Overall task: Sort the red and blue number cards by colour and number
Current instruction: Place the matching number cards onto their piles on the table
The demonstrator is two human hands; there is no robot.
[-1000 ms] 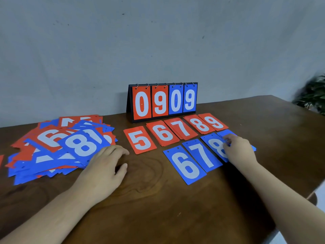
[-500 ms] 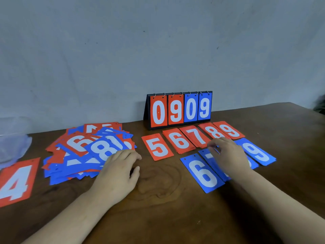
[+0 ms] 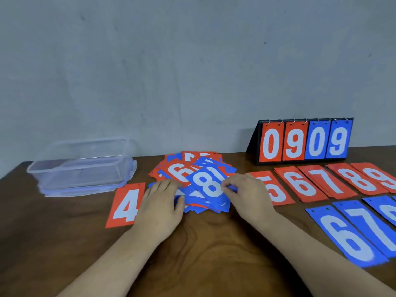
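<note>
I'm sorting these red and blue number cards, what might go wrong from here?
The right hand seems to pinch the blue 8 card atop the loose mixed card pile; lifting it may drag neighbours. The left hand overlaps the red 4 card and could nudge it askew. The right hand hides part of the red 5 card, so pulling back might shift it.

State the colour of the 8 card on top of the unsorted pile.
The 8 card is blue with a white numeral; head view.
</note>
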